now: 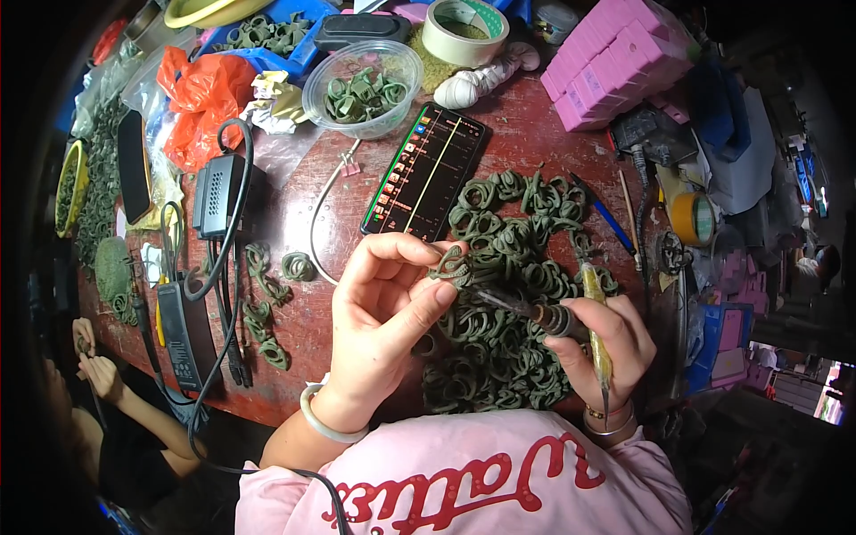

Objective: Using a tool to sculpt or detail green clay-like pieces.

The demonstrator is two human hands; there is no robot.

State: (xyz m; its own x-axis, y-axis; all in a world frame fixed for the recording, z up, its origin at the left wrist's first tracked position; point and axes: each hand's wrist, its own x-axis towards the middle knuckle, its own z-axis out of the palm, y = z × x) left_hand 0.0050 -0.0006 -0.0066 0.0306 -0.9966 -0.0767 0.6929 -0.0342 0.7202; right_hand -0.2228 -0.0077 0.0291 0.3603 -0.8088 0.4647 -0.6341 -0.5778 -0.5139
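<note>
Between the thumb and index finger of my left hand (383,299) is a small dark green ring (452,267), which looks like wax. My right hand (615,343) grips a soldering iron (550,319), its dark thin tip pointing left, just short of the ring. The same hand also holds a slim tool with a yellow wrapped handle (595,308), whose thin metal end points down toward my wrist. Under and beyond both hands lies a large pile of similar green rings (499,357). A few more rings (297,266) are scattered to the left.
A lit phone (426,169) lies beyond my left hand. Farther back are a clear tub of green pieces (364,94), a tape roll (464,34) and pink blocks (615,67). Black power boxes (223,196) and cables stand left. Another person's hands (102,374) show at far left.
</note>
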